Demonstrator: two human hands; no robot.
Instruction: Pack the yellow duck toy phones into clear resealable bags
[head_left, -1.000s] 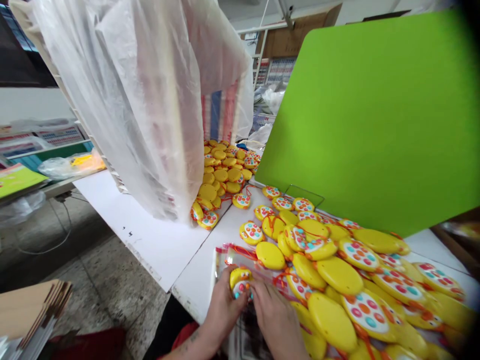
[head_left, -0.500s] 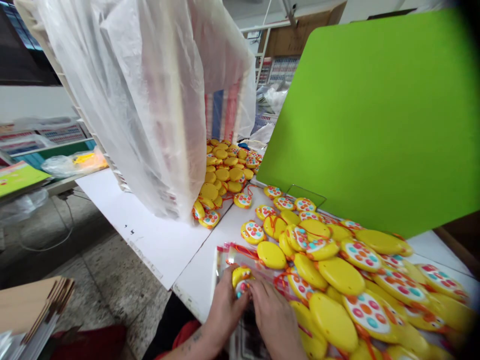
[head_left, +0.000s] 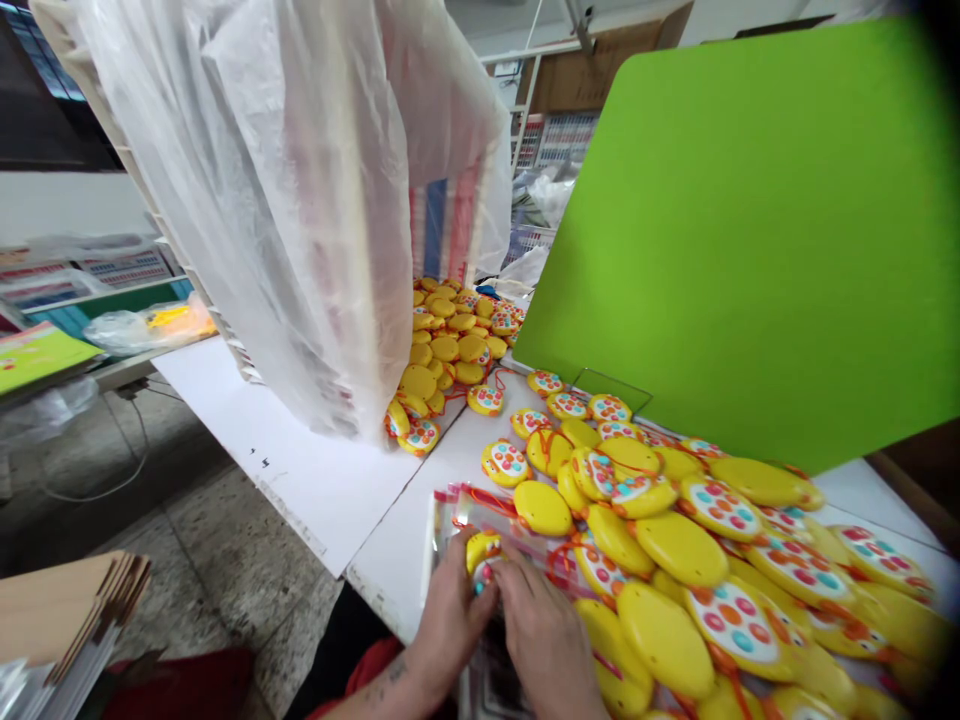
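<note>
My left hand (head_left: 448, 610) and my right hand (head_left: 544, 630) meet at the near edge of the white table (head_left: 322, 480). Together they pinch a small yellow toy with coloured buttons (head_left: 481, 556), pressing it against a clear plastic bag (head_left: 457, 510) that lies flat under them. Both hands have their fingers curled round the toy. Just to the right spreads a heap of yellow oval toys (head_left: 675, 560) with red cords, some face up, some face down.
A big translucent plastic sheet (head_left: 300, 200) hangs over a rack at the back left, with more yellow toys (head_left: 450, 345) piled beside it. A green board (head_left: 750, 230) stands tilted on the right. Flat cardboard (head_left: 67, 610) sits low on the left by the floor.
Both hands have edged slightly forward and closed more over the small toy, hiding more of it. The rest has not moved.
</note>
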